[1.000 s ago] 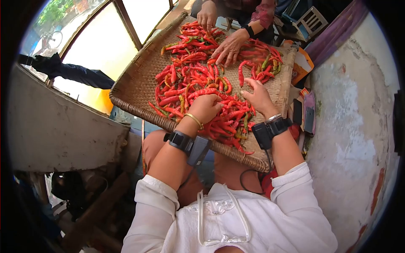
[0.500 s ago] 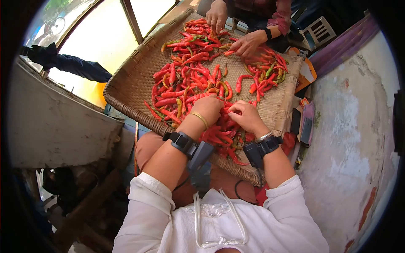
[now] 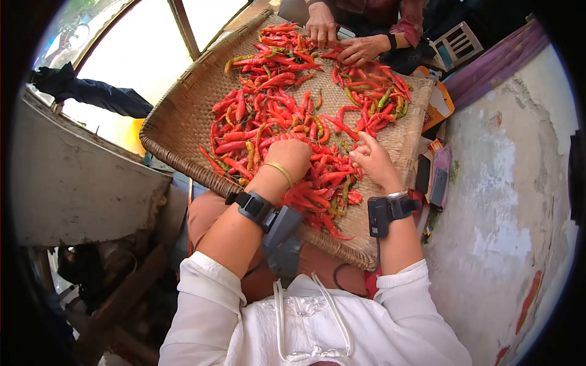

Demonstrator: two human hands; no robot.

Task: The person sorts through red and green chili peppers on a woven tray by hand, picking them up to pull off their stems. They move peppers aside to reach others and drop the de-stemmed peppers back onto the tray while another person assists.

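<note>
Red chili peppers, with a few green and orange ones, lie in heaps on a woven basket tray (image 3: 177, 116). My left hand (image 3: 290, 160) is curled over the near heap (image 3: 317, 189), its fingers bent down and anything within them hidden. To its right, my right hand (image 3: 375, 161) is raised beside the heap, index finger and thumb apart, with no pepper visible in it. A long red pepper (image 3: 339, 126) lies just beyond its fingertips.
Across the tray, another person's two hands (image 3: 321, 24) (image 3: 361, 50) touch peppers at the far edge. A dark folded umbrella (image 3: 110, 97) lies at the left by the window. A worn wall (image 3: 500, 183) stands at the right.
My hands have moved apart: the right one has shifted right and its fingers have opened, the left one slightly left. The other person's right-side hand has drawn nearer their other hand.
</note>
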